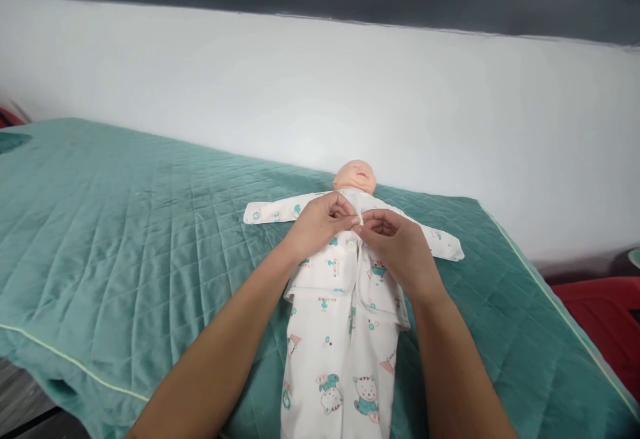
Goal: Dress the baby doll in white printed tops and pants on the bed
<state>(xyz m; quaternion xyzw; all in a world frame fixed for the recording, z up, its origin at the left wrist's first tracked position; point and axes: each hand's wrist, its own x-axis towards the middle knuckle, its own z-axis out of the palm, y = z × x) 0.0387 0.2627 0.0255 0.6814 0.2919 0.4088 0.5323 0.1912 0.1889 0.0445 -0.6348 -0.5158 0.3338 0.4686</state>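
Note:
A baby doll (355, 176) lies on its back, dressed in a white printed jacket (320, 272) and matching trousers (345, 366). Over the doll's chest my left hand (323, 222) pinches one front edge of the jacket. Close against it, my right hand (395, 239) pinches the other front edge, fingertips nearly touching the left ones. Whatever small fastener sits between the fingertips is hidden. Below the hands the jacket front hangs slightly apart. Both sleeves stretch out sideways, the left sleeve (273, 211) and the right sleeve (443, 242) lying flat.
A green quilted cover (150, 226) with pale piping spreads under the doll. Behind it rises a white wall (300, 92) with a dark band on top. A red object (600, 312) stands beyond the cover's right edge.

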